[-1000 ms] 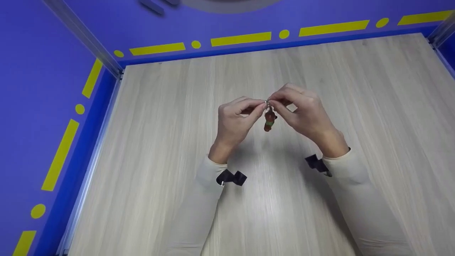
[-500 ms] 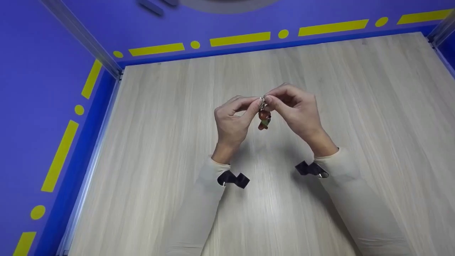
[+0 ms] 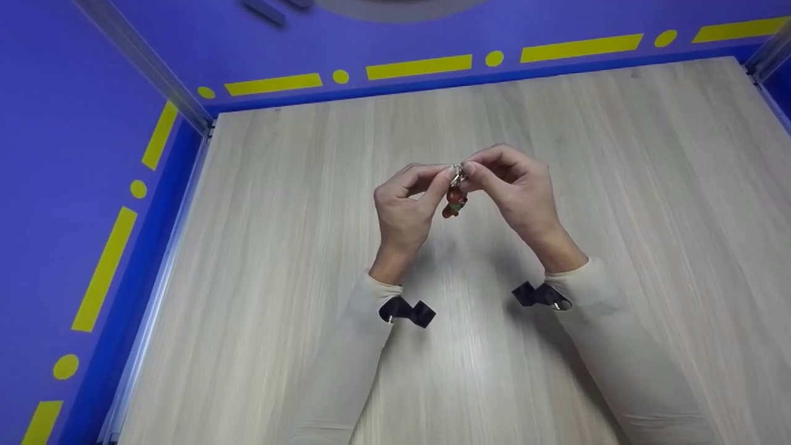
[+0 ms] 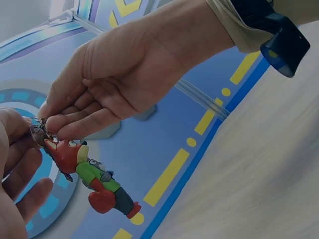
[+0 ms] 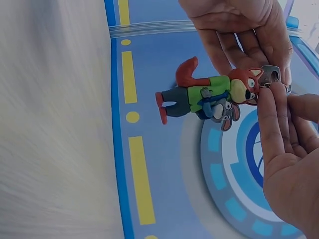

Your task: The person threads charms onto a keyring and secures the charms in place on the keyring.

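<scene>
A keychain figure (image 5: 209, 92) of a red fox in a green shirt and dark trousers, with a small grey rabbit against its chest, hangs from metal links. In the head view my left hand (image 3: 405, 207) pinches the silvery ring end (image 3: 457, 173) between thumb and forefinger. My right hand (image 3: 519, 191) pinches the same metal part from the other side, the fingertips of both hands nearly meeting. The fox (image 4: 92, 177) dangles below the fingers, clear of the table. A dark metal tag (image 5: 270, 74) shows beside the fox's head; fingers hide much of the ring.
A light wood-grain table (image 3: 278, 247) lies under both hands. Blue walls (image 3: 432, 37) with yellow dashes and dots rise along its back and left edges, joined by a metal corner post (image 3: 154, 68). Black straps (image 3: 405, 311) circle both wrists.
Both hands have shifted slightly left and up with the keychain. The right-hand fingers have adjusted their pinch on the metal part, and the hanging figure has turned and tilted.
</scene>
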### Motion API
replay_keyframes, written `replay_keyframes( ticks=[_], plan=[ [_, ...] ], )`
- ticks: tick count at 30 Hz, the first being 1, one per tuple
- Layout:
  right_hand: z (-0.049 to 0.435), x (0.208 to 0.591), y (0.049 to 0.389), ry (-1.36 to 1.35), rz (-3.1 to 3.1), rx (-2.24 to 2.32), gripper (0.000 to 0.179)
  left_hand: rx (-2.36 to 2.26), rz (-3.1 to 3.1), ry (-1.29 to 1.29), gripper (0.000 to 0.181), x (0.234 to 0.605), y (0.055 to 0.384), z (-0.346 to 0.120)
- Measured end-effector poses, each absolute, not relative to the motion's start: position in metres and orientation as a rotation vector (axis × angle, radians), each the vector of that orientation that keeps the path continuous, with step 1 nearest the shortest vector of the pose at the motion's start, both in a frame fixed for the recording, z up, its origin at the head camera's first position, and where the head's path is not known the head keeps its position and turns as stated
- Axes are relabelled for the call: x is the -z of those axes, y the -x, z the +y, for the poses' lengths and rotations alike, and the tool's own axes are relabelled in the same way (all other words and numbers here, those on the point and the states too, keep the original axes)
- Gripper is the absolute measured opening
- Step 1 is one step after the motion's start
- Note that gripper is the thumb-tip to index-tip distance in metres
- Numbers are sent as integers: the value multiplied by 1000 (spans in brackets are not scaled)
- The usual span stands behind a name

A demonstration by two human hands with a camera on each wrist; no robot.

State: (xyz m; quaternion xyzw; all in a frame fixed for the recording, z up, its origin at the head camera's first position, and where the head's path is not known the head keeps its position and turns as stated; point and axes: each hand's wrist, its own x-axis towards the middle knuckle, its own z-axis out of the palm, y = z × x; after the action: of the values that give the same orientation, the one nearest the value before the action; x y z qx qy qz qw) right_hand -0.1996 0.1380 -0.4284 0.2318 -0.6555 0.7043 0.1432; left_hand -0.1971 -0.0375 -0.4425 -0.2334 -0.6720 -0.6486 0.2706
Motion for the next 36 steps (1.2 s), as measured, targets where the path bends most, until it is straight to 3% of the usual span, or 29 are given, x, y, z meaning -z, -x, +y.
replay_keyframes(
  ticks=[18, 30, 36],
  plan=[
    [148, 428, 204, -741, -2192, -1691, 10, 1703, -2169, 778, 13, 440, 202, -48],
    [154, 435, 209, -806, -2321, -1904, 17, 1857, -2076, 691, 13, 435, 202, -56],
    [155, 441, 214, -815, -2306, -2016, 11, 1699, -2022, 723, 9, 432, 201, -54]
  ],
)
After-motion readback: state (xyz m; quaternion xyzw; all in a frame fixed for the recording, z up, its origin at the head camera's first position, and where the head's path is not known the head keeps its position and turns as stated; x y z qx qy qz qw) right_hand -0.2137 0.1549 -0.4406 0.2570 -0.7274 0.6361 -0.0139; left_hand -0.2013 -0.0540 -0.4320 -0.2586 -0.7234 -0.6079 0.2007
